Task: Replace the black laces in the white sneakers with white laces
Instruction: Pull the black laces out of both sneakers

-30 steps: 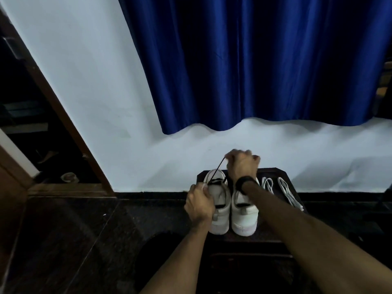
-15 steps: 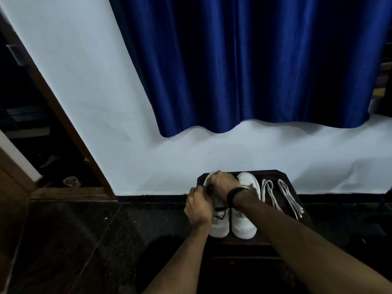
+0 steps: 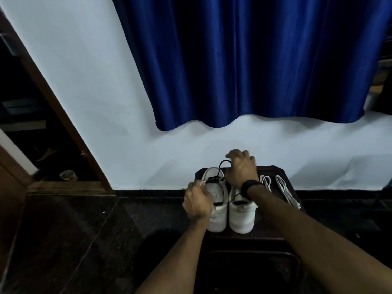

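Two white sneakers stand side by side on a small dark table [image 3: 273, 169], toes toward me: the left sneaker [image 3: 218, 217] and the right sneaker [image 3: 241, 217]. My left hand [image 3: 197, 201] grips the left sneaker's side near its collar. My right hand [image 3: 241, 169], with a black wristband, is raised above the shoes and pinches a black lace [image 3: 221, 164] that runs down into the left sneaker's eyelets. Two white laces [image 3: 284, 190] lie folded on the table to the right of the shoes.
A white wall [image 3: 127, 102] rises right behind the table, with a blue curtain [image 3: 244, 60] hanging above. A dark polished floor [image 3: 63, 240] spreads to the left, and a wooden door frame [image 3: 59, 107] stands at far left.
My right hand has risen from the left sneaker's tongue, drawing the black lace up and out. The left hand stays on the sneaker's side.
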`<state>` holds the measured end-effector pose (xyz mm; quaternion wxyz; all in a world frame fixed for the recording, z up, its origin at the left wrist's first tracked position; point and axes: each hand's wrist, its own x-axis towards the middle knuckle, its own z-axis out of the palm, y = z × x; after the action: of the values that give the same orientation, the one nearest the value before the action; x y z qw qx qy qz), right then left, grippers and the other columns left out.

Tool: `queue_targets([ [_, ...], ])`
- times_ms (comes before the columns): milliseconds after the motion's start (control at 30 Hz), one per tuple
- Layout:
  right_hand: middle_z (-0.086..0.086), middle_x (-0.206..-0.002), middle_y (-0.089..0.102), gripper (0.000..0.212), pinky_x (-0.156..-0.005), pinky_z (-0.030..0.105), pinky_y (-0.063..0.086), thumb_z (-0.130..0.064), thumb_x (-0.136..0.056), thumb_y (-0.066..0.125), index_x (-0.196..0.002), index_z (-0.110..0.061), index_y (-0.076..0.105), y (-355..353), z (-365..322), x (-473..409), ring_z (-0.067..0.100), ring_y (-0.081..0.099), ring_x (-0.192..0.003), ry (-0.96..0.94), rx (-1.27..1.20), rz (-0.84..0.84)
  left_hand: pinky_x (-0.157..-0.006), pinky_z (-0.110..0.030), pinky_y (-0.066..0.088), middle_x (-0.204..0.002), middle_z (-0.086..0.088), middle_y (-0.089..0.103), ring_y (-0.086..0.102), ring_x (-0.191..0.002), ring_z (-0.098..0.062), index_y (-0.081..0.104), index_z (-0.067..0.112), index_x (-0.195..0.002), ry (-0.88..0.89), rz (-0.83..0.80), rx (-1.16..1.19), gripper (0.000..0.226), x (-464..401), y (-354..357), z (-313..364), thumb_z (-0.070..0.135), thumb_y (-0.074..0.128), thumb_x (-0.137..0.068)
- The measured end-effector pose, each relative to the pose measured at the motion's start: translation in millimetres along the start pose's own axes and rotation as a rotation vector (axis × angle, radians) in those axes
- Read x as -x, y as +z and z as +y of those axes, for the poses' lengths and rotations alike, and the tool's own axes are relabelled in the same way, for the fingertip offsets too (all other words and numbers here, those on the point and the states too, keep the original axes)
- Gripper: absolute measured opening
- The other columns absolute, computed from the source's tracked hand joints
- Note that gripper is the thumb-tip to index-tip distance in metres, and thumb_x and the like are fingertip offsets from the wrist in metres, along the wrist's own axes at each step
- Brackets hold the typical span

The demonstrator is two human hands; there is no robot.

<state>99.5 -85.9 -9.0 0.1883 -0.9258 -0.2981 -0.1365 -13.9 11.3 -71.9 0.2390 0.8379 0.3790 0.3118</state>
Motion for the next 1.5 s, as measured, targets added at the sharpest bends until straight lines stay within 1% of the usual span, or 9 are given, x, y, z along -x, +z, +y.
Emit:
queue_targets([
  [67, 0.002, -0.135, 0.056, 0.056, -0.098, 0.037, 0.042, -0.017, -0.076, 0.060, -0.132, -0.019, 0.056, 4, -13, 4, 0.027, 0.048, -0.120, -0.246, -0.054, -0.152, -0.069, -0.039, 0.049, -0.104, -0.002, 0.064, 0.064, -0.096, -0.031, 0.067, 0.023, -0.104, 0.004, 0.000, -0.005, 0.017, 0, 0, 1, 0.027, 0.053, -0.094],
  [167, 0.003, -0.124, 0.061, 0.032, -0.091, 0.036, 0.047, -0.024, -0.085, 0.056, -0.117, -0.022, 0.062, 13, -37, 12, 0.026, 0.056, -0.116, -0.428, 0.019, -0.334, -0.069, -0.041, 0.049, -0.103, -0.006, 0.064, 0.063, -0.095, -0.034, 0.066, 0.018, -0.101, -0.003, -0.005, 0.005, 0.017, 0, -2, 1, 0.025, 0.052, -0.094],
  [433, 0.011, -0.109, 0.061, 0.022, -0.076, 0.036, 0.048, -0.011, -0.089, 0.052, -0.105, -0.014, 0.066, 21, -33, 6, 0.033, 0.064, -0.098, -0.235, 0.000, -0.162, -0.069, -0.039, 0.049, -0.103, -0.004, 0.065, 0.063, -0.095, -0.033, 0.067, 0.022, -0.103, 0.014, -0.002, -0.004, 0.018, 0, -2, 0, 0.026, 0.051, -0.095],
  [567, 0.013, -0.097, 0.059, 0.020, -0.062, 0.036, 0.042, 0.003, -0.081, 0.051, -0.090, -0.008, 0.064, 6, -16, -3, 0.038, 0.061, -0.081, 0.157, -0.323, 0.206, -0.070, -0.038, 0.049, -0.104, -0.002, 0.066, 0.064, -0.096, -0.031, 0.068, 0.024, -0.105, 0.008, 0.008, 0.005, 0.020, 1, -2, 0, 0.029, 0.052, -0.095],
  [633, 0.011, -0.098, 0.059, 0.016, -0.063, 0.031, 0.036, -0.001, -0.084, 0.053, -0.090, -0.010, 0.065, 4, -10, -4, 0.035, 0.059, -0.085, 0.302, -0.392, 0.204, -0.071, -0.037, 0.049, -0.105, -0.002, 0.066, 0.064, -0.097, -0.030, 0.067, 0.024, -0.106, 0.002, 0.004, 0.003, 0.020, 1, -1, 0, 0.030, 0.052, -0.095],
  [900, 0.007, -0.126, 0.061, 0.043, -0.093, 0.035, 0.047, -0.025, -0.084, 0.057, -0.127, -0.019, 0.058, 15, -37, 11, 0.029, 0.058, -0.114, -0.375, -0.024, -0.270, -0.067, -0.039, 0.048, -0.101, -0.004, 0.065, 0.064, -0.094, -0.033, 0.067, 0.019, -0.101, -0.007, 0.007, 0.017, 0.018, 0, -2, 2, 0.026, 0.052, -0.093],
  [1067, 0.011, -0.104, 0.066, 0.021, -0.079, 0.031, 0.048, -0.020, -0.085, 0.055, -0.099, -0.014, 0.069, 25, -43, 10, 0.030, 0.063, -0.101, -0.274, -0.001, -0.245, -0.068, -0.039, 0.049, -0.102, -0.004, 0.065, 0.064, -0.095, -0.032, 0.066, 0.021, -0.103, 0.002, -0.014, -0.004, 0.020, 0, -2, 0, 0.029, 0.050, -0.094],
  [1267, 0.015, -0.103, 0.064, 0.027, -0.075, 0.032, 0.045, 0.005, -0.081, 0.052, -0.098, -0.008, 0.068, -15, 0, -21, 0.035, 0.062, -0.092, 0.164, -0.365, 0.100, -0.072, -0.038, 0.051, -0.105, -0.001, 0.066, 0.064, -0.097, -0.031, 0.067, 0.025, -0.106, -0.005, 0.013, 0.000, 0.021, 1, -1, 0, 0.028, 0.051, -0.093],
  [1500, 0.006, -0.110, 0.069, 0.026, -0.087, 0.033, 0.051, -0.027, -0.084, 0.067, -0.109, -0.019, 0.070, -3, -22, 6, 0.026, 0.063, -0.103, -0.180, -0.252, -0.269, -0.068, -0.040, 0.050, -0.102, -0.004, 0.065, 0.064, -0.094, -0.033, 0.067, 0.023, -0.104, 0.010, 0.018, -0.007, 0.019, 3, -3, 2, 0.028, 0.051, -0.095],
])
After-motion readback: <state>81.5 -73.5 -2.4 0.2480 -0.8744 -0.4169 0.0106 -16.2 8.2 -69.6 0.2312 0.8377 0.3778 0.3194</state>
